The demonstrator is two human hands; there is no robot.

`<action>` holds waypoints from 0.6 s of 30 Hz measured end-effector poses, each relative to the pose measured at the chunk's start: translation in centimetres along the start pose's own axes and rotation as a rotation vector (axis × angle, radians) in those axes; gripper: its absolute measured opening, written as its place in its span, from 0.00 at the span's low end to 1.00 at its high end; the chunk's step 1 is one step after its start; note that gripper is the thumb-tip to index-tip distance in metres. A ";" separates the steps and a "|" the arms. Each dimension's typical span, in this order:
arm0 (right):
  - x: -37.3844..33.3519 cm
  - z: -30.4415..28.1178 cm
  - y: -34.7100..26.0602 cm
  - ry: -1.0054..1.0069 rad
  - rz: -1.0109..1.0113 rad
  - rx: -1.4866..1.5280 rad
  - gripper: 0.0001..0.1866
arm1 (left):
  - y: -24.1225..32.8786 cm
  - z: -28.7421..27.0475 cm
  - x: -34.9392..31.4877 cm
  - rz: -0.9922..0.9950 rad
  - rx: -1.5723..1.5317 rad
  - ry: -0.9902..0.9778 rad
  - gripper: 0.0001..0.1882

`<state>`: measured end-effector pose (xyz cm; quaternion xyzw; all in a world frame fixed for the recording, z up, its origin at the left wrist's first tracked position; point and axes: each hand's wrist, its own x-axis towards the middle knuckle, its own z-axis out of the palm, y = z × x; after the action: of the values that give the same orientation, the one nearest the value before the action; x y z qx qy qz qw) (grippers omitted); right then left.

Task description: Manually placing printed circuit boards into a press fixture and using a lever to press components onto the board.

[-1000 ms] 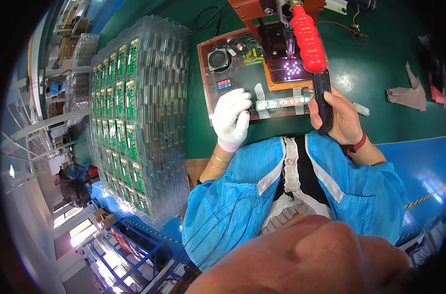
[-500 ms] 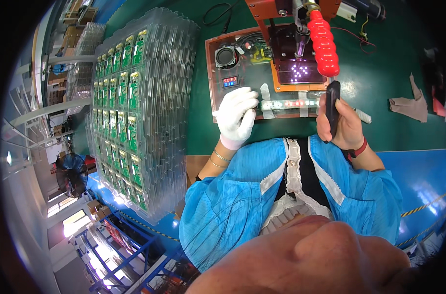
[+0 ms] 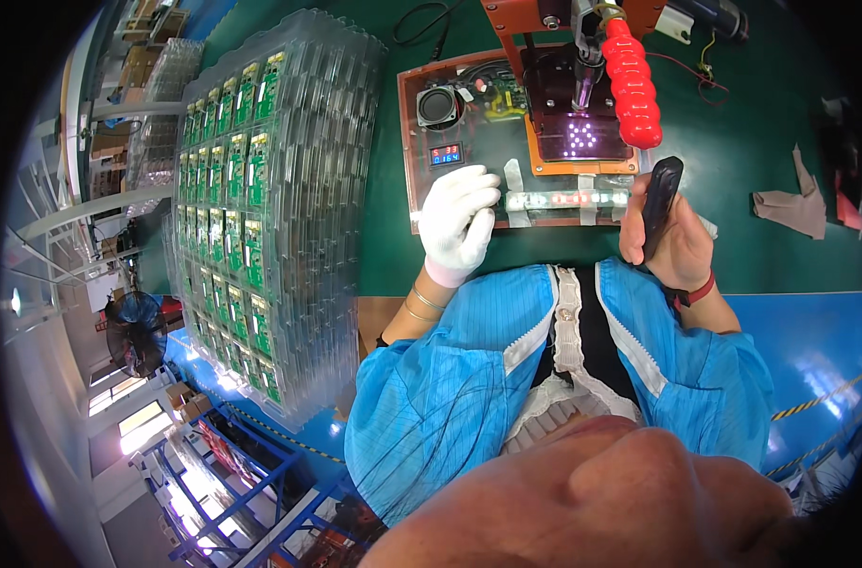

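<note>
My right hand (image 3: 682, 239), bare, with a red band at the wrist, grips a slim black handset (image 3: 662, 204) that looks like a remote control. It is held tilted at the right end of a lit LED strip (image 3: 568, 200). My left hand (image 3: 459, 222), in a white glove, rests at the front left of a clear-topped box (image 3: 414, 161). Its fingers are bent, with the thumb apart and nothing visible between them. On the box, an orange-framed fixture (image 3: 582, 168) shows a cluster of glowing white-violet dots beneath a red ribbed lever handle (image 3: 630, 85).
Left of the box stands a tall stack of clear plastic trays (image 3: 322, 189) holding several rows of green circuit boards (image 3: 232, 237). A round speaker (image 3: 438, 108) and a small digital display (image 3: 445, 153) sit in the box. A beige cloth piece (image 3: 795, 208) lies on the green table (image 3: 734, 170).
The handset has tipped over to the right, and my right hand has shifted slightly right with it. The display's digits look different. My left hand stays in place.
</note>
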<state>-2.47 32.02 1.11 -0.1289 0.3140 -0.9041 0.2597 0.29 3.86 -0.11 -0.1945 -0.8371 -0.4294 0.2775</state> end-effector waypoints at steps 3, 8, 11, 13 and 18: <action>-0.4 -0.8 -0.5 0.017 -0.012 0.001 0.27 | 0.0 0.1 0.1 -0.004 -0.008 -0.004 0.09; -1.0 -2.5 -3.4 0.242 -0.312 -0.754 0.22 | -0.1 -0.6 -0.2 -0.027 -0.031 0.027 0.09; -1.5 -3.3 -4.4 0.462 -0.443 -1.343 0.23 | -0.8 -1.0 -0.4 -0.036 -0.079 0.048 0.09; -1.5 -3.0 -4.2 0.392 -0.423 -1.410 0.25 | -1.6 -1.7 -0.8 -0.085 -0.102 0.117 0.09; -0.9 -3.2 -3.8 0.250 -0.403 -1.535 0.27 | -1.7 -2.2 -1.2 -0.129 -0.106 0.157 0.10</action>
<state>-4.49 36.69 0.98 -0.2234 0.8455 -0.4731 -0.1065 0.84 1.01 -0.88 -0.1205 -0.7998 -0.5038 0.3035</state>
